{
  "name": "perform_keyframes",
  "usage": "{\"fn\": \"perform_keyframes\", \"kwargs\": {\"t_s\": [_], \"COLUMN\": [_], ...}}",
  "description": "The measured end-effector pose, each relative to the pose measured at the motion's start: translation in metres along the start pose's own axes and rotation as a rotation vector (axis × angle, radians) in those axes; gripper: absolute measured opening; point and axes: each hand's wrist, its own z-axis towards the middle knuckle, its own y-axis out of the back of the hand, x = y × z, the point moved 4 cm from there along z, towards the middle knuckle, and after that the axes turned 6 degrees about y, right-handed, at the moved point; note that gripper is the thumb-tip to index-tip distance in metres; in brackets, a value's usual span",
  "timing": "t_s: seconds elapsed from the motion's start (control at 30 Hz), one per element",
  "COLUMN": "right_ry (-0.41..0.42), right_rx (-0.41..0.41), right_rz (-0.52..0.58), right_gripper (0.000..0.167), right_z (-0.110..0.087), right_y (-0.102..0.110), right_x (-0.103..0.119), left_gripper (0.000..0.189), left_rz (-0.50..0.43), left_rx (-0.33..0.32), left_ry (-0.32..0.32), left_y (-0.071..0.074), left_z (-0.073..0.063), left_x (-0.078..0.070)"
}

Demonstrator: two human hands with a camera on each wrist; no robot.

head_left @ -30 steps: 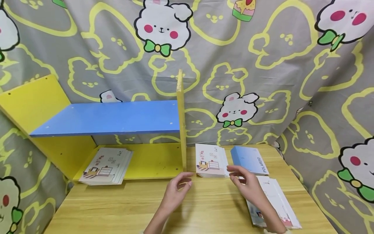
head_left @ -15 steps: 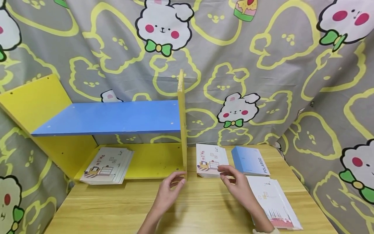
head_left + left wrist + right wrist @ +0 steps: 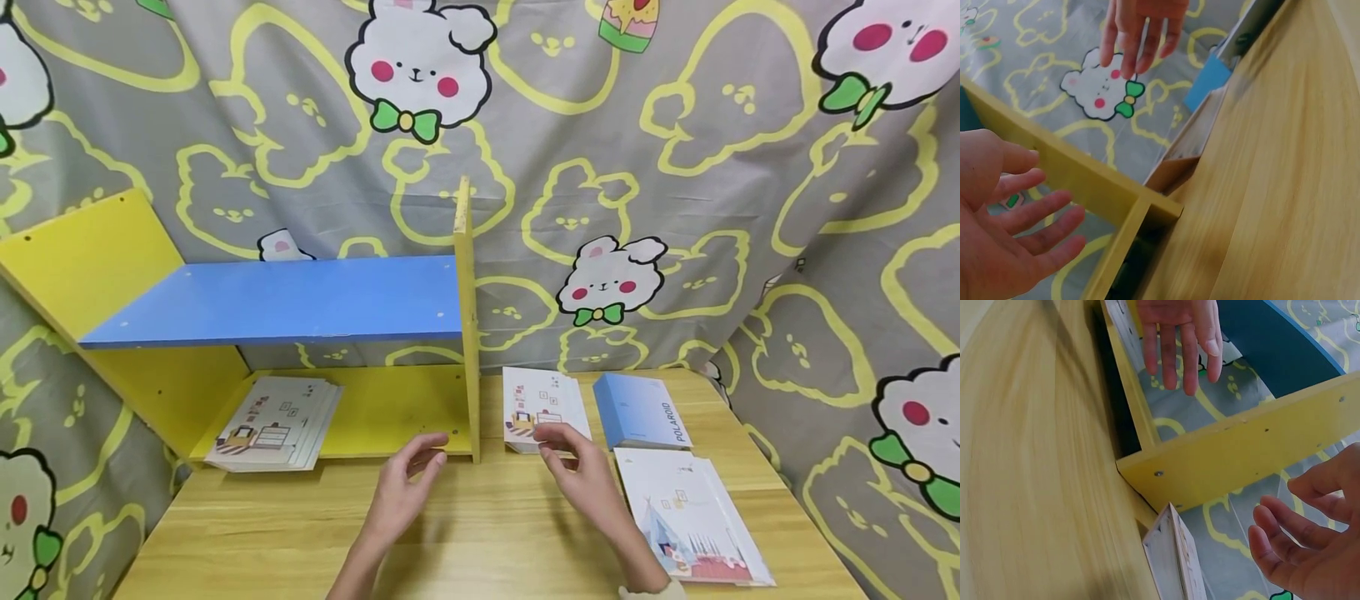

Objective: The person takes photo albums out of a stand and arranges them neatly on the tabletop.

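My left hand (image 3: 405, 483) hovers above the wooden table in front of the shelf, fingers loosely bent around nothing. Level with it on the right, my right hand (image 3: 585, 479) is also bare, its fingertips overlapping the lower edge of a stack of white illustrated booklets (image 3: 536, 400) in the head view; contact cannot be told. A similar booklet stack (image 3: 273, 425) lies on the lower board of the yellow and blue shelf (image 3: 300, 304). To the right sits a blue block labelled POLAROID (image 3: 645, 412). Nearer the front lies another stack of white illustrated booklets (image 3: 690, 517).
The shelf's yellow side panel (image 3: 467, 317) stands upright between the lower board and the middle booklet stack. A grey curtain with rabbit prints (image 3: 697, 208) hangs behind and at both sides. Bare wood of the table (image 3: 300, 533) shows in front of the shelf.
Both hands have shifted left over the table, staying apart and holding nothing. The right hand and forearm no longer cover the front right booklets. The stacks and shelf have stayed put.
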Motion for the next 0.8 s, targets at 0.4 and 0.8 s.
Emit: {"fn": "perform_keyframes", "kwargs": {"t_s": [0.4,0.8], "right_ry": [-0.025,-0.043], "right_rx": [-0.006,0.037], "right_rz": [0.034,0.107], "right_gripper": [0.026,0.027], "right_z": [-0.001,0.001], "right_y": [-0.014,-0.043], "right_x": [0.000,0.002], "left_gripper": [0.027,0.029], "left_rz": [0.030,0.045], "left_rx": [-0.075,-0.136], "left_ry": [-0.004,0.027], "left_y": [0.018,0.043], "left_z": [0.002,0.000], "left_x": [0.002,0.005]}}
